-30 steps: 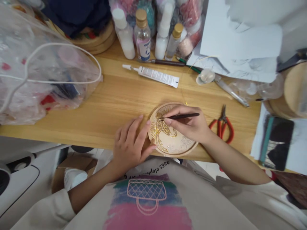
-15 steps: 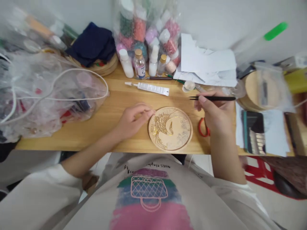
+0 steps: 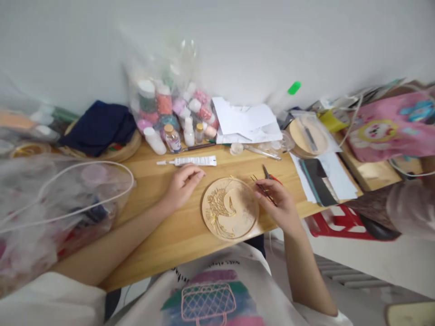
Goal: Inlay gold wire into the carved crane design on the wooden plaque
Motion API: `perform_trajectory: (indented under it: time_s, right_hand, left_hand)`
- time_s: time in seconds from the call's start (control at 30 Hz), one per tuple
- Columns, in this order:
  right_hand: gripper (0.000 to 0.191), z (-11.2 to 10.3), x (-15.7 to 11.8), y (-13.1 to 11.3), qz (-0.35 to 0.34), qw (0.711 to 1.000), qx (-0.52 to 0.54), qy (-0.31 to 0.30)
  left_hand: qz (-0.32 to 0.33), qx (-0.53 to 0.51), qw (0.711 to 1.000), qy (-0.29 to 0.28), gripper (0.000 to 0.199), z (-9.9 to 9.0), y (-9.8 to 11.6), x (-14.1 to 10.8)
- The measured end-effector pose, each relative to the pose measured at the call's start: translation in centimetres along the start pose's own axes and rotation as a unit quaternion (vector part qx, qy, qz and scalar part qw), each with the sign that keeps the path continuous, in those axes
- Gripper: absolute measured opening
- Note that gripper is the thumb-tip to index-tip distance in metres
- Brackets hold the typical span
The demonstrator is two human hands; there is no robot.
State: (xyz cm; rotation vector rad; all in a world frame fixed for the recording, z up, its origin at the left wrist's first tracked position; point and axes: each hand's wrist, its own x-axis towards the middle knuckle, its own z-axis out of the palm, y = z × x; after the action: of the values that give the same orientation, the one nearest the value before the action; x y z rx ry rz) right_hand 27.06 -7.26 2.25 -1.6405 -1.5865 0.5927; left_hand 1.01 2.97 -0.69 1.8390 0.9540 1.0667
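Observation:
A round wooden disc (image 3: 243, 226) with a gold bird design lies on the table in front of me. To its left, my left hand (image 3: 181, 188) hovers with thumb and fingertips pinched together; anything between them is too small to make out. At the disc's right edge, my right hand (image 3: 279, 206) holds black tweezers (image 3: 267, 192), their tips pointing up and left. Scissors with orange-red handles (image 3: 273, 176) lie just beyond that hand, partly covered by it. Behind my left hand is a white tube with a nozzle (image 3: 197, 160).
Small bottles (image 3: 173, 138) and a plastic bag of coloured jars (image 3: 165, 99) stand at the back. White papers (image 3: 246, 120) lean nearby. A cable crosses a clear plastic bag (image 3: 112, 190) on the left. On the right lie a phone (image 3: 319, 181) and a pink bag (image 3: 394, 127).
My view has tilted up and turned right. My right hand has come closer to the disc, and the tweezers now slant instead of lying level. The left hand stays pinched.

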Motion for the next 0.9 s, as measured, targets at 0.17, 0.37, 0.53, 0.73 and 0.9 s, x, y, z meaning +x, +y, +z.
perform_trajectory:
  time_s: [0.17, 0.37, 0.53, 0.73, 0.9]
  right_hand:
    - [0.026, -0.6, 3.0, 1.0, -0.09, 0.962, -0.257, -0.02]
    - [0.032, -0.9, 4.1, 1.7, -0.098, 0.945, -0.307, -0.055]
    - [0.03, -0.5, 3.9, 2.0, -0.092, 0.937, -0.333, -0.058]
    - [0.027, 0.3, 4.1, 1.3, -0.095, 0.933, -0.344, -0.045]
    - [0.02, 0.6, 4.7, 0.7, -0.129, 0.928, -0.343, -0.07]
  left_hand:
    - [0.017, -0.001, 1.0, -0.004, 0.018, 0.1, -0.1, 0.0]
    - [-0.002, 0.0, 1.0, -0.006, 0.006, 0.7, -0.5, -0.2]
    - [-0.015, -0.005, 1.0, -0.013, 0.009, 0.8, -0.7, -0.2]
    - [-0.008, -0.005, 1.0, -0.018, 0.01, 0.7, -0.5, -0.2]
    - [-0.002, 0.003, 1.0, -0.017, 0.014, 0.5, -0.4, 0.0]
